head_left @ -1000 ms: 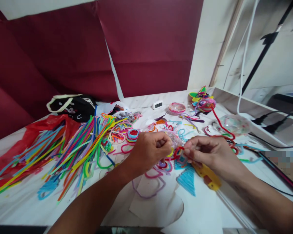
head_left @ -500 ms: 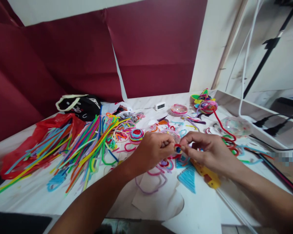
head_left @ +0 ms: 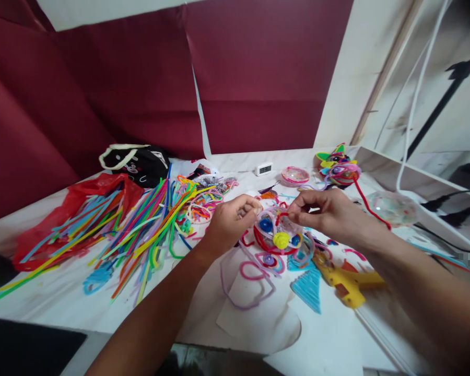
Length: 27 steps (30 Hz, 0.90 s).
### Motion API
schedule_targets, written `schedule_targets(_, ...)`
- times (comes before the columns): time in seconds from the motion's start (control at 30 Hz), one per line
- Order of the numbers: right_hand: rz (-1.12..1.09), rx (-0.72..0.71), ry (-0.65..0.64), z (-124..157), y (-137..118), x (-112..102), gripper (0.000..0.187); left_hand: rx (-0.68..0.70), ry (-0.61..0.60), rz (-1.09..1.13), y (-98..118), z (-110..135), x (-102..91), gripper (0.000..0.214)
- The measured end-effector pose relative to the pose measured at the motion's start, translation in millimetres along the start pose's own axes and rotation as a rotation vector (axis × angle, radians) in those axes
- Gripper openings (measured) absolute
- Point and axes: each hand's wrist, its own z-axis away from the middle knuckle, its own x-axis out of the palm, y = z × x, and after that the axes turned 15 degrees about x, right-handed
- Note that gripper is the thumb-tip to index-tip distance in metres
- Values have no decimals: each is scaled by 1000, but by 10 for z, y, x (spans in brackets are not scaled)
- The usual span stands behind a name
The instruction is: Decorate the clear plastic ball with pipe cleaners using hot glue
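Both hands hold up a clear round ornament wrapped in red and pink pipe cleaners, with blue and yellow coils on it. My left hand pinches its left edge with closed fingers. My right hand pinches a red pipe cleaner at its upper right. The ornament hangs just above the white table. Below it lie pink and purple pipe-cleaner shapes and a blue triangle shape.
A big heap of coloured pipe cleaners and a red plastic bag lie left. A yellow glue gun rests by my right forearm. Behind are a black bag, a small clock, a colourful finished ball, a clear ball.
Both hands have risen and moved apart a little, lifting the ornament so its face with the blue and yellow coils now shows. The glue gun is uncovered.
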Motion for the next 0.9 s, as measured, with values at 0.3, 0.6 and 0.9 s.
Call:
schedule_targets(0.3,55,-27,29,-37,12,78,10,111,-238,-53,-220,50,-32,70)
schedule_targets(0.6,122,-66,48,-106,32,50,9,175,-213,58,-300,104,200,63)
schedule_targets(0.9,157,-81,-41,-137,144,-31,13,222,-124,43,-226,128,353,61)
